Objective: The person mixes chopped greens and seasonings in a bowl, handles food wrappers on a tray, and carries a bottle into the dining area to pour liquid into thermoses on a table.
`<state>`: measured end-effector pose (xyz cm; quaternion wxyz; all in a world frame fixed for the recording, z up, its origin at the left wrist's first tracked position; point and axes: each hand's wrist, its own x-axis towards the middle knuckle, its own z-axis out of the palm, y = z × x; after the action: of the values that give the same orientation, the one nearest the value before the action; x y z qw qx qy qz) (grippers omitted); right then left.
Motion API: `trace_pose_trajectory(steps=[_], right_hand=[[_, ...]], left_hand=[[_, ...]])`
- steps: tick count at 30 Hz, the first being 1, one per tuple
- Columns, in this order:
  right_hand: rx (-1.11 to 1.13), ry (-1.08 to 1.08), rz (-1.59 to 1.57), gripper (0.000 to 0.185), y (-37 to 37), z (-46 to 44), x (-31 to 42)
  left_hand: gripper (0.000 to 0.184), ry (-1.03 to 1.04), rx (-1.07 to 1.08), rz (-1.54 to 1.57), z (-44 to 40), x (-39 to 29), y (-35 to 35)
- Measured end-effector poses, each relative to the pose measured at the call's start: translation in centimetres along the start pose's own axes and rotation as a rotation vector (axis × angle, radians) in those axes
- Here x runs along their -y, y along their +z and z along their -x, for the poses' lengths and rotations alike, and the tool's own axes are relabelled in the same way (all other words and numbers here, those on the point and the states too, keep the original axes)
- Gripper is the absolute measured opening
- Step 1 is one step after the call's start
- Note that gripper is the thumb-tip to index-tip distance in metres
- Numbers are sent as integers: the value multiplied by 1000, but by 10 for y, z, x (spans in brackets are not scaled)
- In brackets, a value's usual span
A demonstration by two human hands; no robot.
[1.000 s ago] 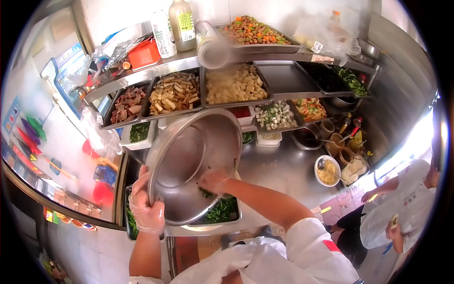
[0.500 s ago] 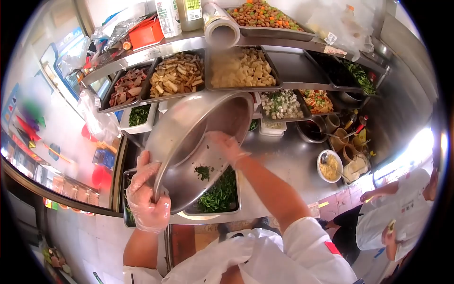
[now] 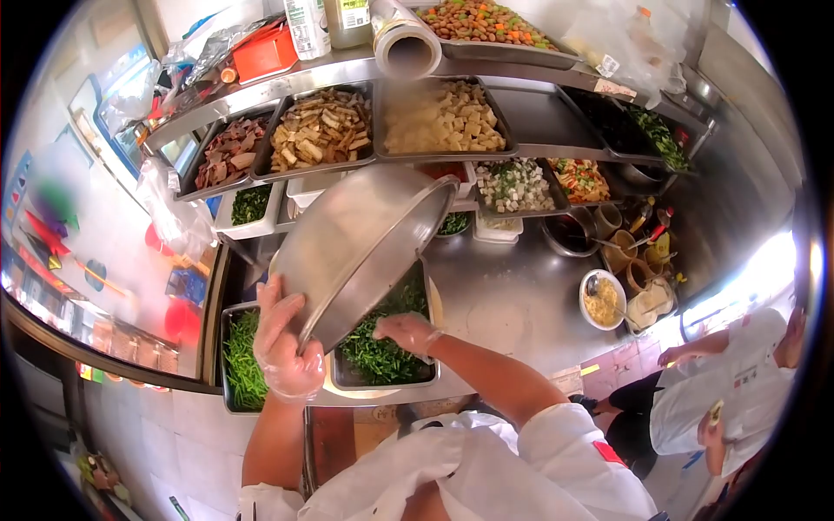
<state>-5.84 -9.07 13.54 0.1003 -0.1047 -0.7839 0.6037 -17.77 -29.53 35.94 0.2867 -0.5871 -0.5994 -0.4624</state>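
Observation:
My gloved left hand [image 3: 291, 356] grips the lower left rim of a large metal bowl [image 3: 356, 239]. The bowl is tipped steeply, its outside facing up and its mouth turned down to the right. Below it lies a metal tray [image 3: 434, 369] full of chopped greens [image 3: 382, 356]. My gloved right hand [image 3: 407, 334] is at the greens, just under the bowl's rim, with its fingers curled together; whether anything is in them is hidden. The bowl's inside is mostly out of sight.
To the left stands a tray of green strips [image 3: 243, 358]. Food trays [image 3: 321, 130] line the shelf above the counter. A white bowl [image 3: 602, 300] and several sauce pots [image 3: 619, 252] stand on the right. Another person [image 3: 721, 391] is at the far right.
The bowl has turned further over, so its inside now faces down. My right hand has moved out of the bowl and down to the greens. My left hand keeps its grip.

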Motion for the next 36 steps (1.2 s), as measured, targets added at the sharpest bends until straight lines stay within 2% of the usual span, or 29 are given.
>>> trace_pose_trajectory(steps=[1,2,3,4,6,9,12,15,16,19,21,22,25,26,29,31,32,35,36], right_hand=[[-50,-20,1,38,-4,1,-3],[-220,-102,-20,37,-7,0,-7],[-347,-38,49,31,-12,-9,-13],[-425,-124,119,20,-30,-10,31],[-660,-301,64,9,-55,-15,90],[-1044,-500,450,11,-88,-40,118],[-1105,-471,450,12,-93,-54,98],[-1059,-356,637,9,-62,-46,64],[-937,-279,590,10,-45,-40,51],[-569,11,455,14,9,-13,53],[-297,28,454,19,34,-3,26],[-249,5,451,23,39,0,14],[-489,7,236,22,33,-7,-5],[-521,8,308,24,16,-2,36],[-615,-78,390,25,-23,-11,104],[-790,-103,441,23,-45,-22,129],[-839,-27,183,22,-49,-17,150],[-958,-231,276,20,-50,-39,141],[-930,-262,326,21,-51,-42,148]], left_hand=[[14,-24,-23,9,0,1,-1],[14,-54,-42,17,1,0,-5],[13,-85,-54,26,4,-3,-10],[11,-111,-51,-4,5,-4,-14],[14,-128,-42,-41,3,-6,-21],[18,-132,-60,-46,1,-9,-24],[17,-206,-69,-47,-4,-19,-29],[27,-246,-105,-32,-10,-31,-30],[40,-307,-106,-34,-12,-34,-30],[46,-244,-112,-17,-1,-19,-30],[46,-296,-162,-53,3,-19,-29],[45,-323,-186,-70,4,-19,-29],[42,-339,-287,-119,8,-18,-33],[38,-376,-237,-190,12,-17,-41],[37,-502,-303,-237,32,-3,-56],[45,-626,-357,-139,32,-5,-63],[46,-656,-388,-64,27,-9,-65],[55,-676,-415,144,39,0,-77],[59,-673,-410,209,45,4,-81]])
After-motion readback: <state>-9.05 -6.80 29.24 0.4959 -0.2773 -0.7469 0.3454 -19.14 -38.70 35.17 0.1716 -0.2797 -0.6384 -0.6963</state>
